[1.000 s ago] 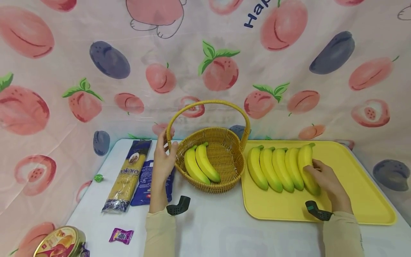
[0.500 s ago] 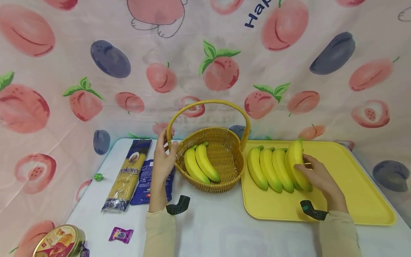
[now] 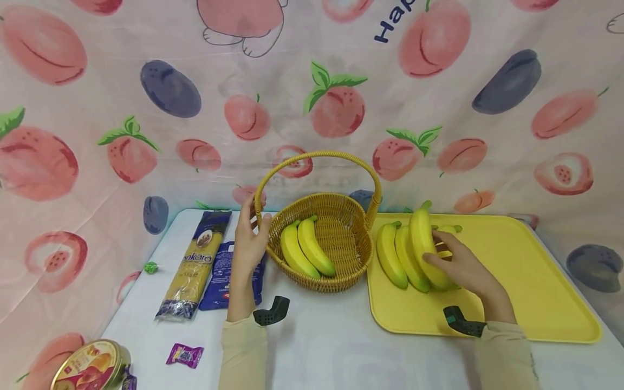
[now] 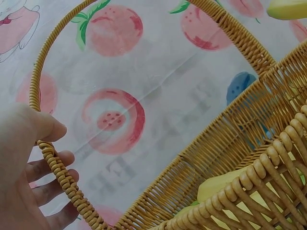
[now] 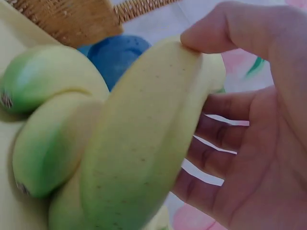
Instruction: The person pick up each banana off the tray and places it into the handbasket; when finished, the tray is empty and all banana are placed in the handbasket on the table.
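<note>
My left hand [image 3: 250, 244] holds the base of the handle [image 3: 318, 154] on a wicker basket [image 3: 348, 230], thumb on one side and fingers on the other in the left wrist view. Two bananas [image 3: 314, 249] lie side by side in the basket's left part. My right hand [image 3: 468, 271] pinches a banana [image 3: 420, 238] between thumb and fingers, over the row of bananas [image 3: 387, 254] on the yellow tray [image 3: 531, 271]. In the right wrist view this held banana [image 5: 144, 129] stands higher than its neighbours and partly hides them.
Left of the basket lie a pasta packet [image 3: 195, 265] and a dark blue packet [image 3: 221, 284]. A purple wrapped candy [image 3: 185, 355], a round tin [image 3: 90, 368] and a small green ball [image 3: 150, 267] are further left. A fruit-print cloth [image 3: 209, 86] hangs behind the table.
The right hand has lifted the rightmost banana from the row and carried it left over the others, toward the basket. The left hand stays at the handle.
</note>
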`<action>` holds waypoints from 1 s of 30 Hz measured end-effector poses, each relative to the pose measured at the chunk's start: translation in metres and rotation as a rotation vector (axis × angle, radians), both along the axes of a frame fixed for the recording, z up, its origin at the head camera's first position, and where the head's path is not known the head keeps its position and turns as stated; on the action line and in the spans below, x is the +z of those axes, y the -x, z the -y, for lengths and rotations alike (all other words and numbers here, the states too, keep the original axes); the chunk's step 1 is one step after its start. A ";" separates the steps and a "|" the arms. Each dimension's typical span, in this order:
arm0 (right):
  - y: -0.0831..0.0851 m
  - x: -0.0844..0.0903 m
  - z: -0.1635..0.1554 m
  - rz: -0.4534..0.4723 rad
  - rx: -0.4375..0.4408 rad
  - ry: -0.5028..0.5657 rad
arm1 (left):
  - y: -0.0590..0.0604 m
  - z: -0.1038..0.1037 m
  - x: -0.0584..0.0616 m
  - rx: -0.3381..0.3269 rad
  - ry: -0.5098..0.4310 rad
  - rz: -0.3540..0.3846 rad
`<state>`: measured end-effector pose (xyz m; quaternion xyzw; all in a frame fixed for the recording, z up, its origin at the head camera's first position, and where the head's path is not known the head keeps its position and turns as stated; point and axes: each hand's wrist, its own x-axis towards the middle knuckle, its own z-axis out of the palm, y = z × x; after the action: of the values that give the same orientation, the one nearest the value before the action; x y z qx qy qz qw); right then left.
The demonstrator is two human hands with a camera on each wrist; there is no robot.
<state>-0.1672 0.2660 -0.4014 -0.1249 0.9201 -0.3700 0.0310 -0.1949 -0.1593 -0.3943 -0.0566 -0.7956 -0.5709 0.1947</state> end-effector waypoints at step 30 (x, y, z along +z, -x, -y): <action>-0.005 0.004 0.052 -0.113 0.316 0.014 | -0.001 0.001 0.000 -0.015 0.005 -0.023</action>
<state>-0.1625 0.2140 -0.3978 -0.2886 0.8867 -0.3593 0.0362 -0.1938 -0.1600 -0.3944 -0.0696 -0.7942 -0.5698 0.1993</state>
